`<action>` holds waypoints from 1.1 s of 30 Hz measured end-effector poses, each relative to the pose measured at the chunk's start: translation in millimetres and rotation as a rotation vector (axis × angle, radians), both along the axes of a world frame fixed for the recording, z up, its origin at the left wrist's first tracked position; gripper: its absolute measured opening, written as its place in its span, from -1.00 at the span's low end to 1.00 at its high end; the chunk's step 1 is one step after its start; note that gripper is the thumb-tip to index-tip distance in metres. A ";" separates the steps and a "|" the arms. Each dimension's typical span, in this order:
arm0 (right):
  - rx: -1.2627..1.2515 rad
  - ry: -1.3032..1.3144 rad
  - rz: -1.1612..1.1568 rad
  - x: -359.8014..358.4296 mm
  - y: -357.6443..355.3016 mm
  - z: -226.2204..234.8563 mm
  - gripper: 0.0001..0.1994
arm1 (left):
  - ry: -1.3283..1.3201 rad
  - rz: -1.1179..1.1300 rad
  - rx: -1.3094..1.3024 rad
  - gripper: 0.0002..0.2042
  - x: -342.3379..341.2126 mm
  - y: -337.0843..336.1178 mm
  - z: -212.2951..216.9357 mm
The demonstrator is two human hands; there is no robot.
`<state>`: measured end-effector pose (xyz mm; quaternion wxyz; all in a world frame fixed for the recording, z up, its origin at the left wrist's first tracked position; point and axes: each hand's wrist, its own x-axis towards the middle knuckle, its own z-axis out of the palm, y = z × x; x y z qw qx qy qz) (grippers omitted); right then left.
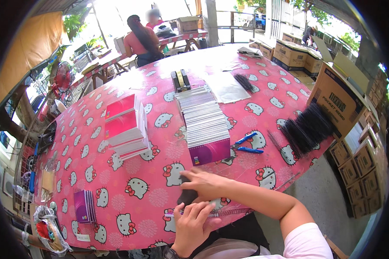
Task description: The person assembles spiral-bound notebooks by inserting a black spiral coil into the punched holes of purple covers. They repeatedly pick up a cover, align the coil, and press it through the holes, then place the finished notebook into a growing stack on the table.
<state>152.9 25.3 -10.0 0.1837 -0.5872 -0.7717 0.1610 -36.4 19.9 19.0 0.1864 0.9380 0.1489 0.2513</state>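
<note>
Both hands, left hand (pixel 193 224) and right hand (pixel 205 183), grasp a notebook (pixel 216 213); beyond the fingertips stand a notebook row (pixel 203 123) and pliers (pixel 246 144).

We see the long notebook row (pixel 203 123) at the table's (pixel 160 198) centre, the stacked notebooks (pixel 126 127) left of it, pliers (pixel 246 144) and binding coils (pixel 309 129) right.

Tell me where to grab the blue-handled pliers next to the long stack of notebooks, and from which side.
Grip the blue-handled pliers by the two blue handles, which splay open toward the right and lie flat on the pink tablecloth. Come from the right and above: the metal nose points left, close against the long stack of notebooks, so that side is probably too cramped for fingers.
</note>
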 end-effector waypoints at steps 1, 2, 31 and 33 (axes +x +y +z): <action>0.048 0.037 -0.049 5.2 -7.8 2.0 -0.44 | -0.039 0.024 -0.024 -0.70 0.1 -0.1 5.4; 0.090 0.075 -0.088 11.5 -20.5 6.4 -0.46 | -0.026 0.050 -0.032 -0.66 -5.0 0.3 3.5; -0.151 0.587 -0.121 17.6 -106.3 21.9 -0.58 | -0.097 0.077 -0.045 -0.71 -14.2 16.3 -22.5; -0.014 0.425 -0.160 24.6 -99.2 30.4 -0.59 | -0.098 0.089 -0.043 -0.72 -15.7 15.5 -21.1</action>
